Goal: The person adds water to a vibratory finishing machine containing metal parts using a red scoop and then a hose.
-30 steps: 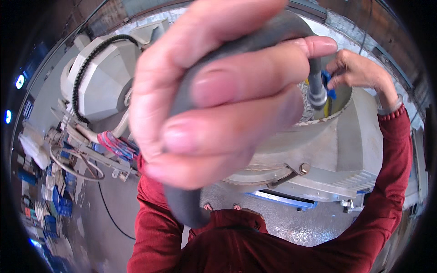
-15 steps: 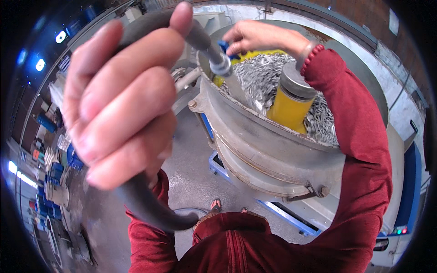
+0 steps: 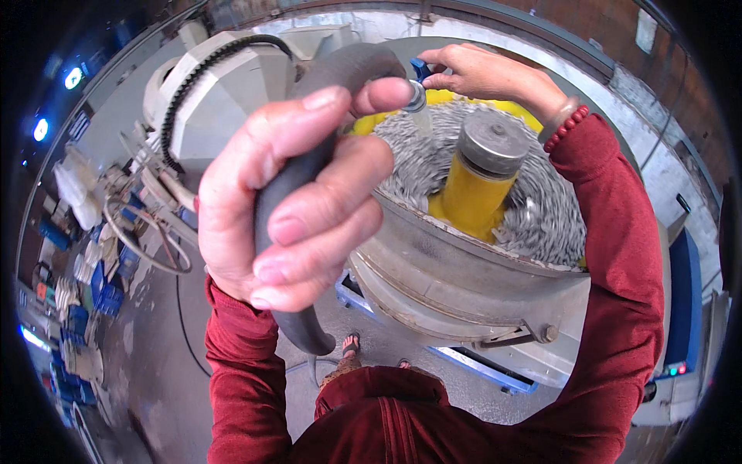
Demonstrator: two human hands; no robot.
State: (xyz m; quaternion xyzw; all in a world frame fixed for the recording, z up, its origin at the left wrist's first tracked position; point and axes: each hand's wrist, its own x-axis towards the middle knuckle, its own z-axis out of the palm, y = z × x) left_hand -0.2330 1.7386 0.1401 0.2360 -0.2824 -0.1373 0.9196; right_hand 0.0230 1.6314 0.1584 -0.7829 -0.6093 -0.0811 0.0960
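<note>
My left hand (image 3: pixel 309 201) is closed around a thick black hose (image 3: pixel 352 66), which loops up over the hand and hangs down below it. At the hose's end is a metal nozzle (image 3: pixel 416 97) with a blue valve handle (image 3: pixel 420 69). My right hand (image 3: pixel 483 73) pinches that handle between thumb and fingers. Under the nozzle lies a round tub (image 3: pixel 456 243) holding many small silvery metal pieces (image 3: pixel 545 201), blurred as if moving. A yellow post (image 3: pixel 473 193) with a grey metal cap (image 3: pixel 493 143) rises from its middle. A faint, pale streak shows beneath the nozzle.
Left of the tub stands a pale machine housing (image 3: pixel 220 108) with a black corrugated conduit (image 3: pixel 189 85). A thin hose loop (image 3: pixel 147 236) hangs by it. Blue crates (image 3: pixel 107 290) and stacked goods line the far left. A blue frame (image 3: pixel 487 371) runs under the tub.
My left hand and the hose have moved right and away from the camera. The nozzle has shifted right, along with my right hand, which stays at the handle. The metal pieces look more blurred.
</note>
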